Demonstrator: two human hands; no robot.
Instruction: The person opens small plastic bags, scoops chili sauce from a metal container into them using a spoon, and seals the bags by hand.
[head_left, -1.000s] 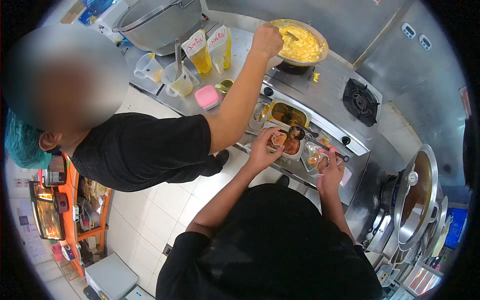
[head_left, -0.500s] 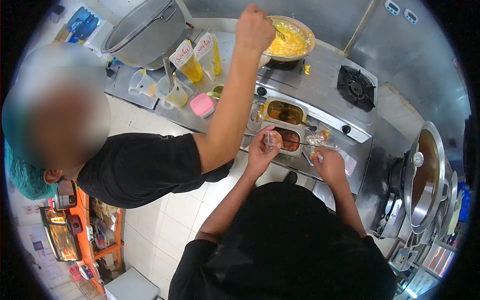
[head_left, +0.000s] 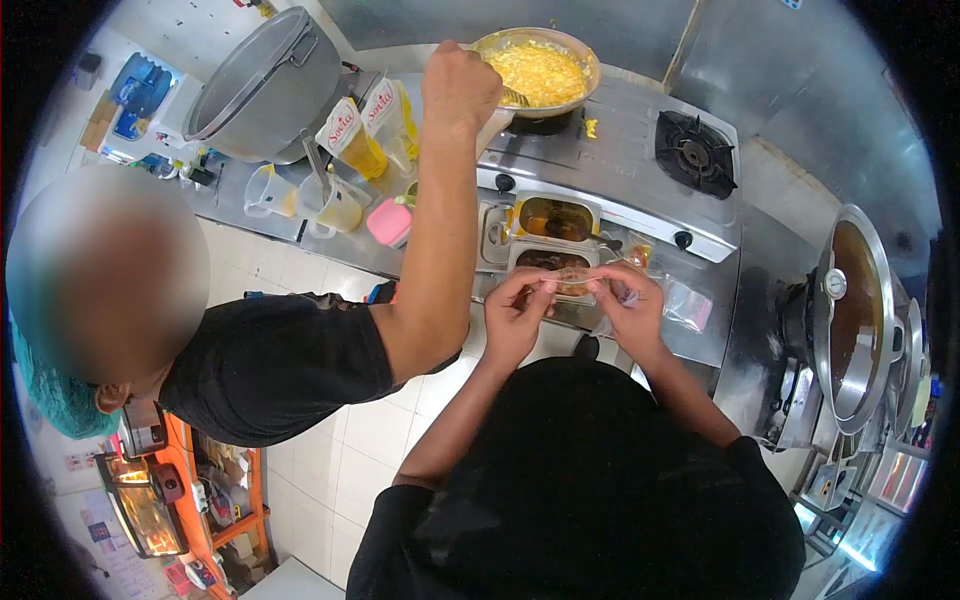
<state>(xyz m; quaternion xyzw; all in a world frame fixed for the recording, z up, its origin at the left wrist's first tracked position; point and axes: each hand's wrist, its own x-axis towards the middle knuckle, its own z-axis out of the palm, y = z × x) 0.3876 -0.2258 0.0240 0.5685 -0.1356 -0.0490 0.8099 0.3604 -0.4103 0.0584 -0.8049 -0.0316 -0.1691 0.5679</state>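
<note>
Both my hands are together above the front edge of the counter, with a small clear plastic bag [head_left: 571, 280] stretched between them. The bag appears to have something reddish-brown in it. My left hand [head_left: 515, 322] pinches its left end between thumb and fingers. At the other end, my right hand [head_left: 632, 308] pinches the bag, and some loose plastic shows by its palm. Just behind the bag sits a metal container [head_left: 513, 256] of dark red sauce, partly hidden by my hands. Beyond it, another metal container [head_left: 517, 222] holds brown liquid and a black ladle [head_left: 592, 239].
At left, a co-worker's hand [head_left: 460, 88] holds a fork-like utensil at a pan [head_left: 592, 75] of yellow egg. Pitchers [head_left: 335, 210], oil pouches [head_left: 352, 140] and a pink box [head_left: 389, 222] stand left. Plastic bags [head_left: 688, 303] lie right. A large pot [head_left: 850, 310] is far right.
My right hand has let go of the thin dark utensil at the sauce container and moved left to the bag. Both hands now pinch it. The co-worker's hand shifts slightly at the pan.
</note>
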